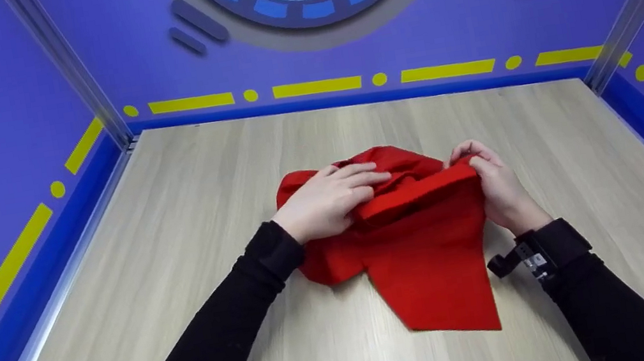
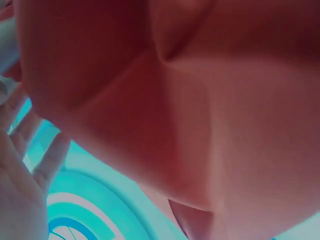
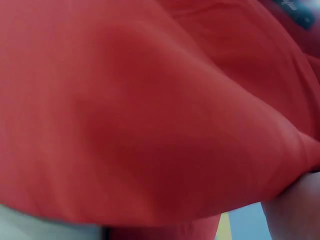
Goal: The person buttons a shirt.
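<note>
A red garment (image 1: 431, 260) lies bunched on the table, with one flat panel spreading toward the near side. My left hand (image 1: 332, 201) rests on its left part, fingers extended over the folds. In the left wrist view the cloth (image 2: 150, 110) fills most of the picture, and straight, spread fingers (image 2: 52, 160) show beside it. At the upper right corner of the panel, my right hand (image 1: 497, 185) pinches the edge between thumb and fingers. The right wrist view shows red fabric up close, plus a dark label (image 3: 299, 12) with pale script inside the garment.
The pale wood-grain table (image 1: 175, 229) extends around the garment on all sides. Blue panels with yellow markings (image 1: 317, 87) stand along its back, left and right, joined by metal corner posts (image 1: 78, 70). A small camera (image 1: 506, 264) is strapped to the right wrist.
</note>
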`<state>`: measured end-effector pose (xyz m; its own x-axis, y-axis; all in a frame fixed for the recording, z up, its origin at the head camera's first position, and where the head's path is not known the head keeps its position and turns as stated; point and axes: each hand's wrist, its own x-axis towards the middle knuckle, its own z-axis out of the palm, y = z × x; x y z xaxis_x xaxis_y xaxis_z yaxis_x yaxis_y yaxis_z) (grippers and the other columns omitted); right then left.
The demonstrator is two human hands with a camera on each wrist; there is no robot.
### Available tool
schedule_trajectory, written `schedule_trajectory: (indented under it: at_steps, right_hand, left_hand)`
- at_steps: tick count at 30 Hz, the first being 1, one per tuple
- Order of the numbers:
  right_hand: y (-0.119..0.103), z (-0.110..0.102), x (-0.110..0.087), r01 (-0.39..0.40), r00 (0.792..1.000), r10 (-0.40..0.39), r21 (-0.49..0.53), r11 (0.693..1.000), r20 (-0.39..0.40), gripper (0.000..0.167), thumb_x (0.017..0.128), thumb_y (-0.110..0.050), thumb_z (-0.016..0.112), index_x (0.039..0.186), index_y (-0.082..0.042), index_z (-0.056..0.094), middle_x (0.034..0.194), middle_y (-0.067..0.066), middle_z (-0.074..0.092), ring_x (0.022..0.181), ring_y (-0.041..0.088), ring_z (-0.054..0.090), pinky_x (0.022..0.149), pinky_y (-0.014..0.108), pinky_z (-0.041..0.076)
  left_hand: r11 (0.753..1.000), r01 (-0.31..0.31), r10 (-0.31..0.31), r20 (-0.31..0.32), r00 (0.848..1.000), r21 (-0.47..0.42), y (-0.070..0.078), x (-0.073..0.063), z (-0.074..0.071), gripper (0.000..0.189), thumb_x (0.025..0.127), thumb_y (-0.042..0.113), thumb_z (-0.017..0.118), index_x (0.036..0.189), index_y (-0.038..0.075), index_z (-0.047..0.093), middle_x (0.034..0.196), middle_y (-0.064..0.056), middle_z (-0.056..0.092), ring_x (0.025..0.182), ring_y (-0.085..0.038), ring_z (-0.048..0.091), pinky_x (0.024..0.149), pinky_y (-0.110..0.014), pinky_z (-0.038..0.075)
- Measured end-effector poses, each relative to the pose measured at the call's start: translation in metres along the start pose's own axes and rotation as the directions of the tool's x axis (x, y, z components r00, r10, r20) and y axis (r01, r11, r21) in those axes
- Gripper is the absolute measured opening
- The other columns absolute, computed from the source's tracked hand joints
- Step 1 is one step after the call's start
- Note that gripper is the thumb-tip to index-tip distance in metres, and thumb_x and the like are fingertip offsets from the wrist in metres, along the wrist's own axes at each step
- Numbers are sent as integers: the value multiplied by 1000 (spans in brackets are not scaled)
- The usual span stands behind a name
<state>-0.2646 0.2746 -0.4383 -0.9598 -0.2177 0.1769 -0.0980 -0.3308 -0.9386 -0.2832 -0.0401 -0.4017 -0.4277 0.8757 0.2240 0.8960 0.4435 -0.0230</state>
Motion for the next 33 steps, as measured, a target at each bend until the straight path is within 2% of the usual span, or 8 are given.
schedule_trajectory:
  at_steps: [4,9,15,19,23,27,30,33]
  right_hand:
    - [1,-6,1,-53,998,52,-62,997,-17,22,106,-14,31,114,-2,48,107,18,66,97,25,65,81,29,54]
    - [-1,-12,0,-124,991,117,-109,986,-66,30,106,-25,36,120,-2,50,109,16,70,98,23,65,83,28,51]
    - [-2,-18,1,-156,967,108,-204,966,-230,29,105,-28,38,109,-6,57,92,0,62,88,14,57,80,26,46]
    - [-1,-17,3,-190,957,106,-307,933,-271,28,105,-28,36,110,-9,57,94,-2,59,90,13,53,81,25,44]
    - [1,-17,5,-156,970,62,-409,899,-235,31,106,-27,35,122,-10,56,104,-2,61,97,12,55,84,22,45]
    - [3,-15,5,-109,981,10,-511,853,-192,35,105,-28,38,130,-8,54,114,-3,60,104,8,54,89,17,43]
    - [2,-13,5,-101,985,5,-560,822,-170,39,105,-31,41,131,-7,55,117,-2,59,104,8,53,88,17,43]
    - [1,-14,4,-109,984,7,-577,809,-176,42,104,-35,42,132,-7,54,120,-1,59,104,8,52,86,17,44]
  left_hand:
    - [997,-80,81,-42,996,18,13,4,-1,32,91,3,47,105,23,67,137,15,56,121,-13,49,85,-32,41]
    - [994,-99,101,-44,994,54,19,7,-2,23,93,7,48,106,23,59,102,13,65,87,-13,49,66,-24,40]
    - [994,38,-37,-9,999,103,13,2,-1,17,91,30,67,99,19,56,86,8,65,75,-12,59,63,-29,47]
    - [969,174,-187,61,980,172,6,0,-2,20,82,37,75,87,21,63,86,3,68,81,-16,65,66,-37,52]
    - [904,342,-376,95,922,256,-3,-1,-2,18,77,32,78,77,18,67,81,-2,68,75,-25,65,63,-43,54]
    - [804,510,-554,73,830,306,-14,-2,-4,13,78,25,75,76,14,68,79,-7,70,73,-31,66,63,-45,54]
    - [745,588,-635,64,770,314,-22,-8,-7,17,77,28,74,82,12,70,84,-9,71,78,-33,66,66,-45,54]
    - [714,632,-677,69,732,300,-30,-15,-13,33,71,41,80,86,13,72,87,-10,71,82,-33,66,69,-46,53]
